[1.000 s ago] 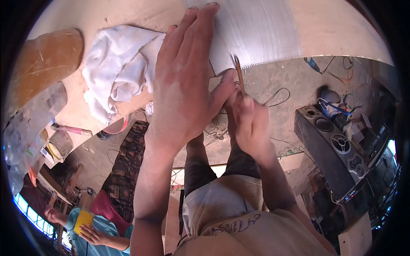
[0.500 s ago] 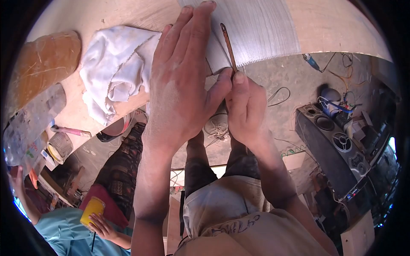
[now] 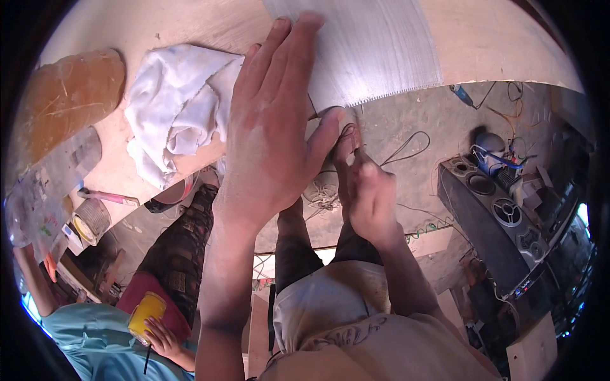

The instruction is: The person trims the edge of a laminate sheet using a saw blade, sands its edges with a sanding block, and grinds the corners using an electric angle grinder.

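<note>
My left hand (image 3: 270,133) lies flat with fingers stretched over the edge of a grey wood-grain sheet (image 3: 381,51), its thumb pointing to the sheet's front edge. That edge looks jagged, like small teeth. Just below it, my right hand (image 3: 372,193) is closed around a thin rusty strip with a hole in its end, which looks like a hacksaw blade (image 3: 357,134); motion blurs it. The blade's tip is close to my left thumb. A crumpled white cloth (image 3: 181,105) rests on the pale wooden board (image 3: 492,47), left of my left hand.
An orange-brown wrapped bundle (image 3: 82,95), clear plastic (image 3: 54,178), a pink-handled brush (image 3: 111,197) and a can (image 3: 92,222) sit at left. Below, another person's hand (image 3: 164,340) holds a yellow can (image 3: 147,315). A speaker (image 3: 492,206) and cables lie at right.
My right hand has drawn the blade down, towards my body, away from the sheet's surface. My left hand stays nearly in place.
</note>
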A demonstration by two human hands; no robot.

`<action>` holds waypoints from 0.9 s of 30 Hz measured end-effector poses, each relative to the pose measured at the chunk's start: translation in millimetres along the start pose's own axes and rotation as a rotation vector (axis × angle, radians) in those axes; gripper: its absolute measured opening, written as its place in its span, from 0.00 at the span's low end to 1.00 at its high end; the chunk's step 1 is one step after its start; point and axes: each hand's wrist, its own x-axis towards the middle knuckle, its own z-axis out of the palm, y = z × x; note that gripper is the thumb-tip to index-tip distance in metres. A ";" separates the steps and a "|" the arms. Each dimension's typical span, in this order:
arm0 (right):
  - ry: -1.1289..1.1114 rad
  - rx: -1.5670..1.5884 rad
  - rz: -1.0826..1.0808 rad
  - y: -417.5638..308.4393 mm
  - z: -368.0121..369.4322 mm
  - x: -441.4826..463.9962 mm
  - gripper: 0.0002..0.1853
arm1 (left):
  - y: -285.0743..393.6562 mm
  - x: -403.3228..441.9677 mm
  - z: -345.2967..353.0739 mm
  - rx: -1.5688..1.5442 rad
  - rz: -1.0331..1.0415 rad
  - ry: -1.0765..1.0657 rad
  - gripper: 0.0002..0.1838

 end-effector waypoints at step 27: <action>-0.027 -0.035 0.027 0.8 2.0 9.6 0.25 | -0.6 4.9 5.2 0.011 0.022 0.033 0.43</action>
